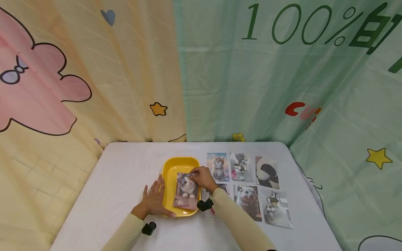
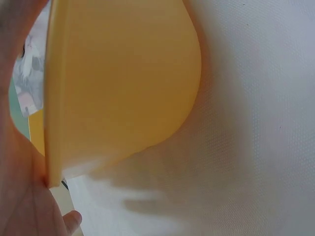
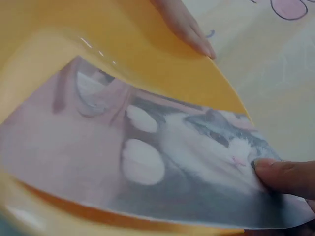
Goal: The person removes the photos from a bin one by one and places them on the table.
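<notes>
A photo card (image 1: 186,195) of a grey-and-white kitten lies over the yellow tray (image 1: 166,174). My right hand (image 1: 202,177) pinches the card near its far right corner. In the right wrist view the thumb (image 3: 283,174) presses on the card's picture side, and the card (image 3: 147,147) bows slightly above the tray's floor. Spread along the tray's left rim is my left hand (image 1: 154,200), fingers fairly straight and thumb at the near edge. From the left wrist, the tray's outer wall (image 2: 123,83) fills much of the view, with the palm against its rim.
Right of the tray, animal photo cards lie in two rows on the white table (image 1: 125,174): a kitten card (image 1: 217,167), a panda card (image 1: 267,170), a hamster card (image 1: 248,200) and others. My right forearm covers part of one card (image 1: 223,187). Printed curtains (image 1: 220,87) hang behind.
</notes>
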Motion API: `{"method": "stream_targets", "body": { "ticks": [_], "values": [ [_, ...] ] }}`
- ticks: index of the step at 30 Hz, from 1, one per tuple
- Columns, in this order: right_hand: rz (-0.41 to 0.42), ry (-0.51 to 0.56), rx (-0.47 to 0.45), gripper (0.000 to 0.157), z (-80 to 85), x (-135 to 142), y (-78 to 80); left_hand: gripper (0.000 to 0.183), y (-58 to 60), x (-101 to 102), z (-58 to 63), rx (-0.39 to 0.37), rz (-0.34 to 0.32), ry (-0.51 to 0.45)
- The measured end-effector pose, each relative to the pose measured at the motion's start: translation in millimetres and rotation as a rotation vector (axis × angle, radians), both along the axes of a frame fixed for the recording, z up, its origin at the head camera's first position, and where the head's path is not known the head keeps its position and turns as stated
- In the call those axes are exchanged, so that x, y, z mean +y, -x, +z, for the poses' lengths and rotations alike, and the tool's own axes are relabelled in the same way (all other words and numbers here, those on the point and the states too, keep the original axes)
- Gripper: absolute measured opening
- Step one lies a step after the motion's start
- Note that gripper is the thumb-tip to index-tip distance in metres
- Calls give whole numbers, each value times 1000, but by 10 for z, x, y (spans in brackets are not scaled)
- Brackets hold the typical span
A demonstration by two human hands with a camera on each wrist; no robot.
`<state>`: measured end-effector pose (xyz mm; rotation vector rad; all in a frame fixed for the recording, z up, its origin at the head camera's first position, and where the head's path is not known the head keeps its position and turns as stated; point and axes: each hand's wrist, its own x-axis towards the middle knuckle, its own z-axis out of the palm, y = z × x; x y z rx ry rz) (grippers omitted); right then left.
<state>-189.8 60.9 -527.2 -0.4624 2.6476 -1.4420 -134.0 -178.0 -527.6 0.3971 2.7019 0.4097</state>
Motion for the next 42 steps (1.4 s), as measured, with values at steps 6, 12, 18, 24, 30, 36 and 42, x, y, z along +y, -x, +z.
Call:
{"method": "stream_targets", "body": {
  "ticks": [6, 12, 18, 24, 30, 36, 42],
  "values": [
    [-86, 55, -1, 11, -15, 174, 33, 149, 7, -13, -12, 20, -6, 5],
    [-117, 87, 28, 11, -38, 369, 50, 151, 11, -17, -36, 5, 1, -2],
    [-157, 102, 8, 10, -83, 635, 34, 152, 25, -25, -47, -7, -1, -18],
    [-173, 166, -31, 16, -83, 975, -12, 153, 33, -44, -43, 0, -15, -74],
    [-233, 194, -89, 23, -49, 1413, -58, 154, 49, -45, -69, -18, -4, -77],
    [-293, 152, -105, 27, -19, 1962, -135, 154, 51, -34, -54, -31, 3, -57],
    [-368, 167, -121, 32, 19, 2562, -322, 154, 46, -25, -40, -32, 4, -47]
  ]
}}
